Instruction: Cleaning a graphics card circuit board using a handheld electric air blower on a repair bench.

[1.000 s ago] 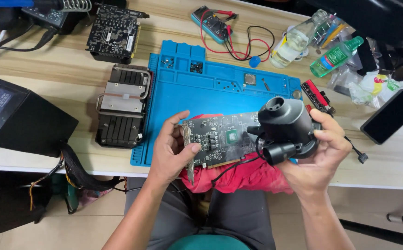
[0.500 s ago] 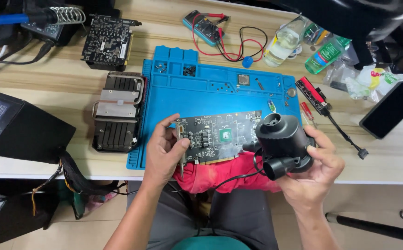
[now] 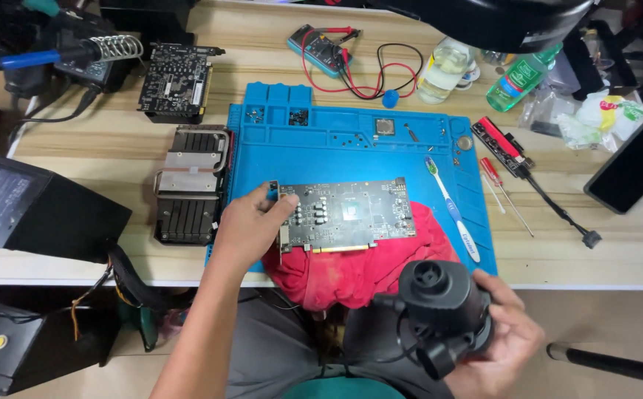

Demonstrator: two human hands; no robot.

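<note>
At the far left of the frame a black box [image 3: 33,214] sits on the wooden counter [image 3: 77,140], with a soldering iron in its coiled stand [image 3: 77,50] in the upper left corner. Right of that lie a dark circuit board [image 3: 175,80] and, below it, a finned metal heatsink [image 3: 190,185] just beside the left edge of the blue work mat [image 3: 351,148]. The left hand [image 3: 249,225] reaches in from the lower left, its grip clamped on the bracket end of a grey graphics card board [image 3: 347,214], thumb on top and fingers beneath; the board lies flat over the near edge of the mat, partly above a red cloth [image 3: 358,273] that hangs off the counter edge. A multimeter with red and black leads [image 3: 321,48] sits at upper centre. On the mat right of the board lies a blue and white toothbrush [image 3: 450,210]. In the lower right, below the counter edge, the right hand [image 3: 502,343] is wrapped closed around a round black air blower [image 3: 439,310], held well apart from the board. In the upper right stand a clear bottle [image 3: 443,70] and a green bottle [image 3: 521,74], with two screwdrivers [image 3: 502,192] and a dark phone [image 3: 635,164] further right.
</note>
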